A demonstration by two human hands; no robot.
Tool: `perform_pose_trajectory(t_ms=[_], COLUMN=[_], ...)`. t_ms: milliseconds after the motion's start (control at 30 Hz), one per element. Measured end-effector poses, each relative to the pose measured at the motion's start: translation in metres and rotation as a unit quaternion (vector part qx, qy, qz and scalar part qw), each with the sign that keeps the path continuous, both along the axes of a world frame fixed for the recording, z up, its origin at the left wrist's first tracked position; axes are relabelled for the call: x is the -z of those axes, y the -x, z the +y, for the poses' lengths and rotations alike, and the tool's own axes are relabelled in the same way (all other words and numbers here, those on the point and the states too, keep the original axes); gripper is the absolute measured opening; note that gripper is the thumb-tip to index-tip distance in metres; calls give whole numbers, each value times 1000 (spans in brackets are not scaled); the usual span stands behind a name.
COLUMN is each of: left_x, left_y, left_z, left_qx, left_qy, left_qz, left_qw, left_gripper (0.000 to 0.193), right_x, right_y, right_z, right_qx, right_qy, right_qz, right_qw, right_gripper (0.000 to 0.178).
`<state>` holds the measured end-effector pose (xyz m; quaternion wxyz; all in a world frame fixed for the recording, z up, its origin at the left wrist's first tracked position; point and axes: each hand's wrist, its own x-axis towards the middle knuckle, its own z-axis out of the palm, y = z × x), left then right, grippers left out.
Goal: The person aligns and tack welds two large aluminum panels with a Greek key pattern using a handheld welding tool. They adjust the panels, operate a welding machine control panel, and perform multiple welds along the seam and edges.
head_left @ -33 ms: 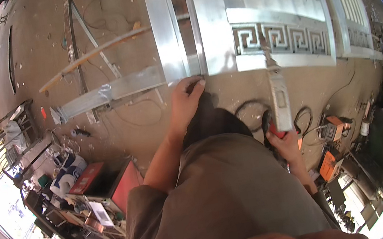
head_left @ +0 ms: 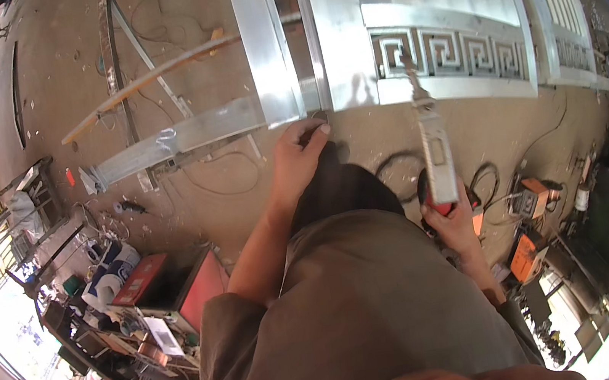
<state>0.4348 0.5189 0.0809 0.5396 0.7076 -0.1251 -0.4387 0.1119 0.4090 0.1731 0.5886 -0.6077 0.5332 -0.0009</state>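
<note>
My right hand (head_left: 453, 223) is closed round the rear of a long tool (head_left: 437, 149) with a pale silver, box-like body, a red part at the grip and a narrow dark tip. That tip points away from me and overlaps the first key pattern of a silver metal panel (head_left: 346, 38); whether they touch I cannot tell. To the left, my left hand (head_left: 300, 148) has its fingers curled and thumb folded in at the near end of an upright silver metal profile (head_left: 267, 49). What those fingers hold, if anything, is hidden.
A pale flat metal bar (head_left: 190, 140) and a long curved strip (head_left: 151, 79) extend leftward. Black cable (head_left: 386, 168) loops near the tool. A red-topped cabinet (head_left: 139, 281) stands at left, with a small dark power tool (head_left: 130, 207) on the floor. Orange-sided equipment (head_left: 527, 259) sits at right.
The tool in my right hand has shifted slightly left, its tip now over the first key pattern. My left hand stays by the profile's end. The whole view has shifted a little.
</note>
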Motion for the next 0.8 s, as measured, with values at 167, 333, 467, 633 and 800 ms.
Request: perform_pose_trajectory(t_ms=[167,333,467,633,800], left_x=[-3,25,63,72,71], left_y=[9,-28,-102,-166,-184], left_z=[31,32,-14,-62,-51], left_qx=[53,-8,3,64,87], left_qy=[-38,-52,-42,24,2], left_qz=[-121,-353,-276,125,135], left_qw=[990,934,960,990,987], left_gripper=[33,63,82,102,108], right_x=[12,18,26,25,22], right_y=[-23,-42,-82,-140,-171], right_z=[56,109,158,208,245], right_qx=[36,19,108,215,189], right_qy=[-8,74,41,-24,11], right_qz=[-52,-28,6,59,83], right_qw=[998,997,993,975,978], right_gripper=[88,88,82,77,76])
